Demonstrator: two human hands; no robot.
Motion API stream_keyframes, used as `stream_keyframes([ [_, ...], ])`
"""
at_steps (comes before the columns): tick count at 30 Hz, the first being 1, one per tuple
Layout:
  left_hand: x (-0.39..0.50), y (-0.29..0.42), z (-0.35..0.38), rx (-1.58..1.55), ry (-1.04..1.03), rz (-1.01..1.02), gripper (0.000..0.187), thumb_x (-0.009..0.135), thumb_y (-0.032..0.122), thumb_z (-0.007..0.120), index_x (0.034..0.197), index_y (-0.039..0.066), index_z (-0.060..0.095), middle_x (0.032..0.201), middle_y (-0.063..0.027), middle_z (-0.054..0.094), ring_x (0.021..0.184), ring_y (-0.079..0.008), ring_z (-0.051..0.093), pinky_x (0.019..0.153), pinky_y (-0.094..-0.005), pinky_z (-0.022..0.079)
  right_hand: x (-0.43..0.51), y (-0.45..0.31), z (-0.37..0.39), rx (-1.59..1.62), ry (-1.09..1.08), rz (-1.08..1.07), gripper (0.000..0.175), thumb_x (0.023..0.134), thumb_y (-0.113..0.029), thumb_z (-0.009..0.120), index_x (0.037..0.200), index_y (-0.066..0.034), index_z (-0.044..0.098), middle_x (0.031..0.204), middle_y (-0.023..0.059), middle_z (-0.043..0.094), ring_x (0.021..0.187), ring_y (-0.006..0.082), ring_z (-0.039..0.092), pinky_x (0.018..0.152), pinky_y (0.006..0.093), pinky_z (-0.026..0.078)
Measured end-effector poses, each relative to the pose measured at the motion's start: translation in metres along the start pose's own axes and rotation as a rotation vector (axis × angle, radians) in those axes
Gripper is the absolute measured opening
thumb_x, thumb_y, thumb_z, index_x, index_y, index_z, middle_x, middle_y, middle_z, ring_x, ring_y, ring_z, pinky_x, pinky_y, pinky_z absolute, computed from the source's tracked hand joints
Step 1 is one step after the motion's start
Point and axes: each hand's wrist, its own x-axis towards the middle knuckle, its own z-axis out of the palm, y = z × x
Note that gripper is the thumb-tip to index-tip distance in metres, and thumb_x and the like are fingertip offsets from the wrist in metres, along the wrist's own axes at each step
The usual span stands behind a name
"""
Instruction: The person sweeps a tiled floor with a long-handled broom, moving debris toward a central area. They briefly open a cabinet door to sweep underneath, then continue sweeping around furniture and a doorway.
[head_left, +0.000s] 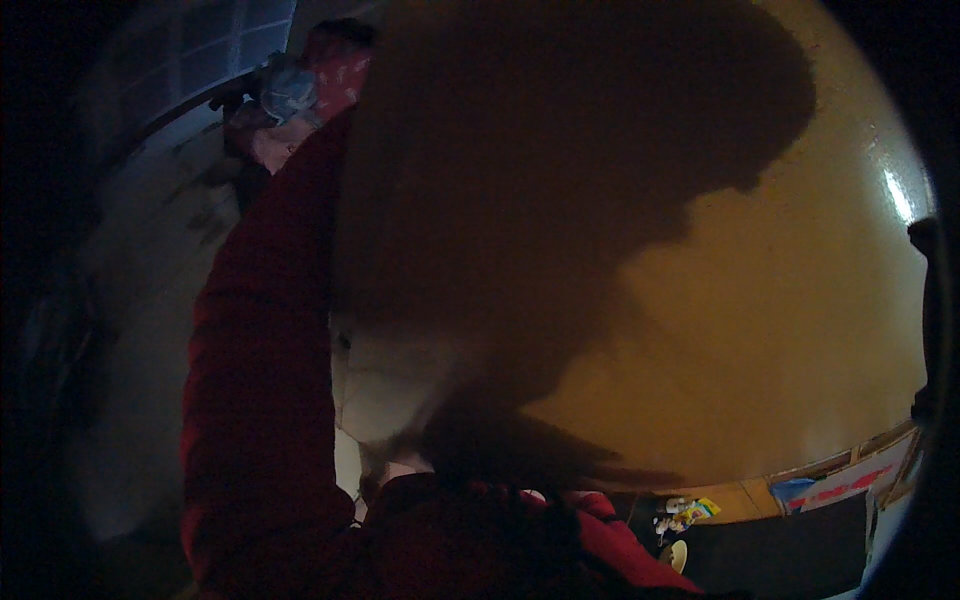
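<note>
A long dark red sleeve (262, 337) rises on the left. Its upper end passes behind the edge of a large glossy yellow-brown panel (750, 322), and my left hand cannot be made out. Beside that end lie a pinkish shape (277, 146), a grey-blue crumpled thing (289, 91) and a red patterned thing (343, 81), all too dim to name. Another stretch of red sleeve (626, 551) shows at the bottom right; my right hand is out of view. A broad dark shadow covers much of the panel.
At the lower right, a yellow packet (699, 512), small pale items (664, 525) and a pale round object (678, 556) stand by a dark surface (795, 551). Beyond are a blue item (793, 491) and a red-marked board (855, 484). A paned window (202, 52) is at upper left.
</note>
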Motion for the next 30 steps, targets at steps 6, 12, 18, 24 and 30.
stream_keyframes([
  [6,-0.009,-0.003,-0.005,0.009,0.009,-0.005,0.023,0.078,0.029,0.051,0.084,0.007,0.054,0.072,-0.0036,0.055,0.061,-0.0134,0.052,0.049,-0.0271,0.040,0.001,-0.003,-0.002,-0.001,0.001,0.002,0.007,0.073,-0.012,0.047,0.073,-0.0053,0.047,0.056,0.0088,0.047,0.046,0.0196,0.048,0.039,0.0314,0.040],
  [12,-0.006,-0.005,-0.004,0.012,0.012,-0.023,0.022,0.078,0.029,0.051,0.083,0.007,0.054,0.072,-0.0037,0.055,0.060,-0.0133,0.051,0.048,-0.0270,0.040,-0.007,-0.006,-0.008,0.015,-0.002,0.008,0.007,0.072,-0.012,0.047,0.073,-0.0052,0.047,0.055,0.0088,0.047,0.045,0.0194,0.048,0.038,0.0313,0.039],
  [18,-0.002,-0.015,-0.002,0.018,0.024,-0.022,0.022,0.078,0.028,0.051,0.083,0.007,0.054,0.071,-0.0037,0.055,0.059,-0.0132,0.051,0.047,-0.0268,0.040,-0.003,-0.005,-0.015,0.019,-0.007,0.021,0.007,0.072,-0.012,0.047,0.073,-0.0050,0.046,0.054,0.0089,0.046,0.044,0.0193,0.047,0.038,0.0311,0.039],
  [24,-0.011,-0.019,-0.015,0.047,0.042,-0.019,0.022,0.078,0.028,0.051,0.082,0.007,0.054,0.070,-0.0038,0.055,0.058,-0.0131,0.051,0.046,-0.0267,0.040,0.000,-0.008,-0.021,0.019,-0.013,0.035,0.007,0.072,-0.012,0.047,0.072,-0.0049,0.046,0.054,0.0089,0.046,0.044,0.0191,0.047,0.038,0.0310,0.039],
  [30,-0.046,-0.027,-0.049,0.106,0.092,-0.031,0.021,0.078,0.028,0.050,0.082,0.007,0.054,0.070,-0.0039,0.055,0.057,-0.0130,0.051,0.045,-0.0265,0.039,0.003,-0.008,-0.027,-0.004,-0.014,0.027,0.007,0.072,-0.011,0.047,0.072,-0.0048,0.045,0.053,0.0089,0.045,0.043,0.0189,0.046,0.037,0.0308,0.039],
])
